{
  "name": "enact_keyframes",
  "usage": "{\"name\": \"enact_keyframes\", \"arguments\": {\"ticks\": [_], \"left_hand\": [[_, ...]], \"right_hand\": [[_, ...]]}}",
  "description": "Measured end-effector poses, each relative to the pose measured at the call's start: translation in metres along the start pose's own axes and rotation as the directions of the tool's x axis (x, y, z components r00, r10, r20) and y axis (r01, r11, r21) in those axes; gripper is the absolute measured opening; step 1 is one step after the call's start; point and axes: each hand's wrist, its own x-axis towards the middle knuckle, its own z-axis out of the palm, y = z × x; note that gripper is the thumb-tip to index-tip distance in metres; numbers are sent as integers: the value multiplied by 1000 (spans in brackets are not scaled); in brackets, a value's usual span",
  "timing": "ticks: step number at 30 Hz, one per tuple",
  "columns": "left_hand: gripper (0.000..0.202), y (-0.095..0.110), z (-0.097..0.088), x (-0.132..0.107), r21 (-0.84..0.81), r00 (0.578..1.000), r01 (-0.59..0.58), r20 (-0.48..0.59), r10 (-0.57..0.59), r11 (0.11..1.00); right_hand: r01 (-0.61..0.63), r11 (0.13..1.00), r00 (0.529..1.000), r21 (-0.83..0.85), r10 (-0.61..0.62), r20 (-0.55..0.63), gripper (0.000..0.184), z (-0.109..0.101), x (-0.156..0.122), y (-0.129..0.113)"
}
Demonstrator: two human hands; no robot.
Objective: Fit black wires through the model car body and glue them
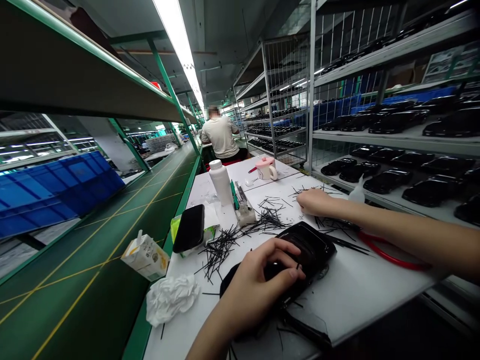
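Note:
A glossy black model car lies on the white table, its near part covered by my left hand. That hand rests over the car with curled fingers; between thumb and a fingertip shows a tiny dark bit, too small to name. Farther right, my right hand is closed low over the tabletop among thin black strips; whatever it pinches is hidden. Another heap of black strips spreads left of the car. Under my right forearm lies a red-handled tool, its other end partly hidden.
Left on the table are a phone, crumpled tissue, a drink carton and a white bottle. Behind stands a cup. A green conveyor runs alongside; racks of black cars stand right. A person sits ahead.

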Motion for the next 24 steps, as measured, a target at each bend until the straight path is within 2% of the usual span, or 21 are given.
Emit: {"name": "enact_keyframes", "arguments": {"ticks": [4,7,9,12,14,15,17,18,19,21,24], "left_hand": [[17,1,0,-1,16,1000,3,10,-3,1000],[17,1,1,-1,3,1000,5,4,-5,1000],[18,2,1,-1,-18,1000,12,-5,-12,1000],[18,2,3,-1,-67,999,27,-27,-29,997],[18,1,4,0,-118,998,29,-47,-35,993],[18,0,4,0,-146,998,27,-58,-36,989],[18,-1,6,1,-193,996,21,-80,-37,981],[18,-1,6,1,-207,995,19,-90,-39,978],[17,-1,7,1,-216,995,17,-97,-39,976],[16,-1,8,2,-219,994,13,-100,-36,976],[16,1,10,2,-189,995,2,-98,-20,982]], "right_hand": [[13,996,999,84,-10,-32,28,6,2,7],[48,976,995,212,-28,-94,23,4,-5,14],[106,934,987,340,-58,-147,17,-2,-18,16],[225,810,971,542,-136,-199,17,-15,-50,14],[285,672,958,683,-186,-216,21,-21,-74,9],[291,556,956,778,-202,-213,23,-23,-85,5],[234,245,958,941,-223,-180,27,-24,-105,-3],[175,87,961,981,-234,-151,28,-23,-113,-7],[112,-35,962,993,-247,-117,28,-21,-119,-11],[11,-157,957,988,-284,-55,26,-17,-129,-20],[-106,-270,940,957,-341,9,21,-15,-139,-33]]}}
